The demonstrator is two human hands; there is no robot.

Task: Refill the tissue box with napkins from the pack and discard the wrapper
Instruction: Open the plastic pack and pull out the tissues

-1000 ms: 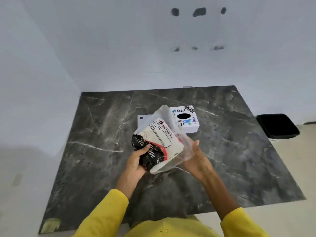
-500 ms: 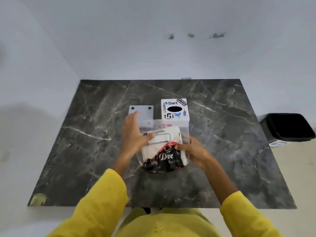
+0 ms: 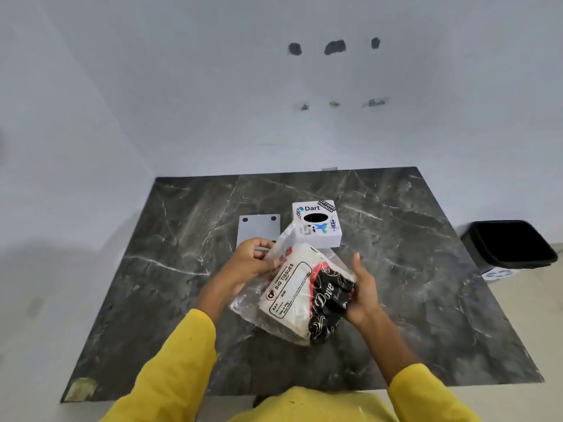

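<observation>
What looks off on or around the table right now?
Two things. The box's grey lid lies flat on the table, left of the tissue box, so the box is open somewhere. The table's near-left corner looks chipped, showing a pale patch. The pack looks intact.

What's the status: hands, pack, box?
Left hand pinching wrapper edge; right hand gripping napkin pack. Pack unopened, above table. Tissue box unfilled; nothing blocking.

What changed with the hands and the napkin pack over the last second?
The napkin pack was turned around: the right hand now grips its dark end, which the left hand held before; the left now pinches the clear wrapper's open end. Tissue box, grey plate and bin stayed put.
</observation>
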